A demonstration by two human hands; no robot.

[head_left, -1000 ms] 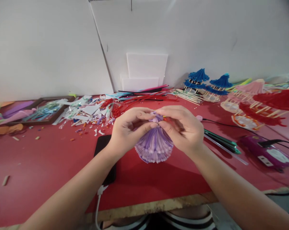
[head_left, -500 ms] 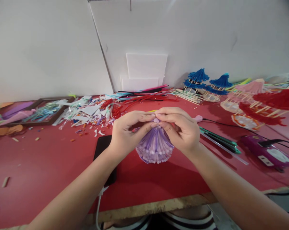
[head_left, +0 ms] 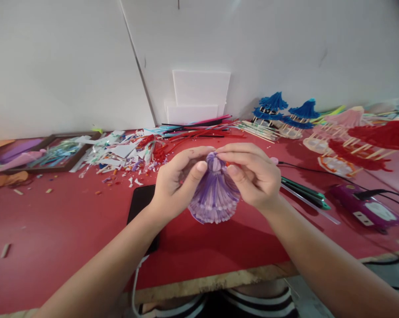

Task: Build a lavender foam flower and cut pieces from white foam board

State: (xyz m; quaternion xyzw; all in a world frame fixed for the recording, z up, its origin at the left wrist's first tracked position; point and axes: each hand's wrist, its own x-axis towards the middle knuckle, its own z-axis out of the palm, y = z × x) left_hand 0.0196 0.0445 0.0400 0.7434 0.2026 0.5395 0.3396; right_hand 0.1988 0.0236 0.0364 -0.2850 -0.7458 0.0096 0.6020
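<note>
A purple and lilac fluffy cone of what look like pipe cleaners (head_left: pixel 214 196), flared in two tiers with a rounded knob on top, is held above the red table. My left hand (head_left: pixel 173 187) curls around its left side, the index finger reaching to the knob and the thumb lying along the upper slope. From the right, my right hand (head_left: pixel 257 179) grips it, fingertips at the tip and thumb lower against the side. The other fingers behind the cone are partly hidden.
A black phone (head_left: pixel 141 204) with a white cable lies under my left wrist. On the right are green-handled tools (head_left: pixel 305 192), a purple power box (head_left: pixel 365 210), and blue (head_left: pixel 274 102) and red (head_left: pixel 381 134) tiered models. Scraps (head_left: pixel 126 152) heap at back left.
My left thumb has come away from the knob, and my right thumb has slid outward, so the rounded purple top now shows. The cone stays in nearly the same place.
</note>
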